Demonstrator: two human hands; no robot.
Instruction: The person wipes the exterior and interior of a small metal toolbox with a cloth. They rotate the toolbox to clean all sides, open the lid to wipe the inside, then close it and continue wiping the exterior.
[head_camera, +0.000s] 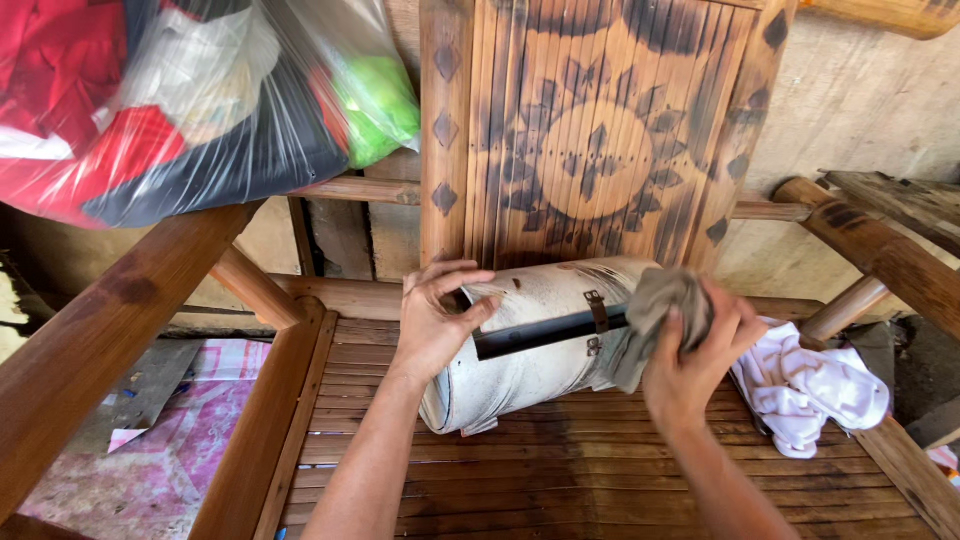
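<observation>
On the slatted wooden seat (600, 480), near its back edge, a white cylinder (530, 345) lies sideways, the left hand (435, 315) spread over its end and the right hand (695, 355) pinching a grey rag (660, 300) against it.

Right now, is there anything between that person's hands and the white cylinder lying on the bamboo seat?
For the left hand, nothing visible: it rests directly on the white cylinder's near end. The right hand holds a grey rag pressed against the cylinder's far end, so the rag lies between that hand and the surface.
</observation>
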